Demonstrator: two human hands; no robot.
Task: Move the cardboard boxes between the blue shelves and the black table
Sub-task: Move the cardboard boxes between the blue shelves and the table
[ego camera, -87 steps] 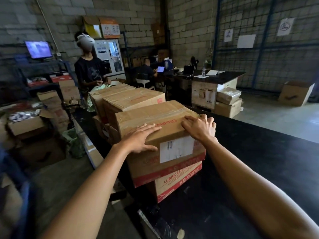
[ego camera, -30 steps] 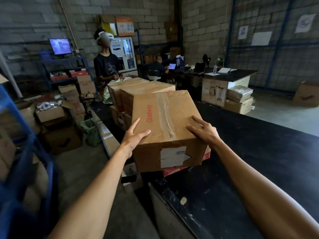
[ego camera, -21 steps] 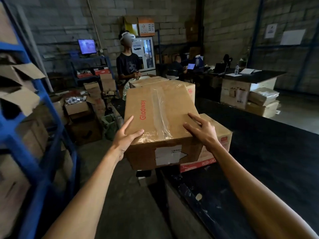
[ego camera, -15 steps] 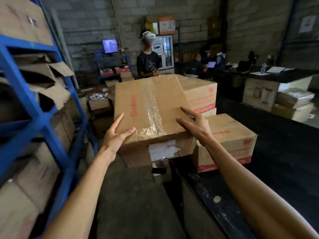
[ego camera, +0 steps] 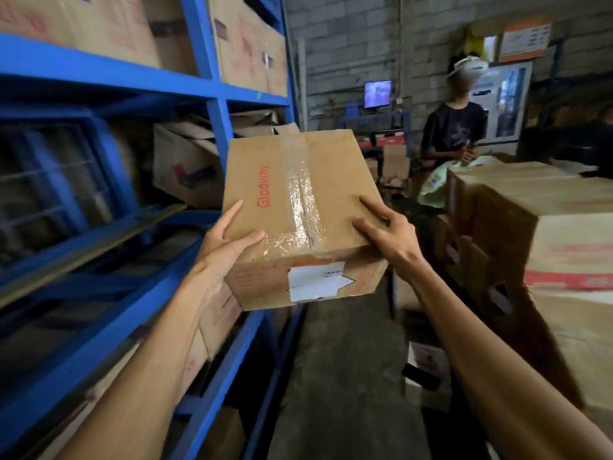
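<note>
Both hands, left hand (ego camera: 225,250) and right hand (ego camera: 389,237), grip a taped Glodway cardboard box (ego camera: 298,207) in mid-air beside the blue shelves (ego camera: 219,134), not yet shelved, while more stacked boxes (ego camera: 544,227) wait at right

Counts of what can be seen

Two hands are seen, a left hand (ego camera: 225,247) and a right hand (ego camera: 388,234), with one cardboard box (ego camera: 298,207) gripped between them. One blue shelving unit (ego camera: 212,94) is counted, on which at least four boxes can be made out; the rest are blurred. Two stacked boxes (ego camera: 547,227) at least are seen to the right. One monitor (ego camera: 377,93) and one standing person (ego camera: 454,134) are counted behind.
</note>
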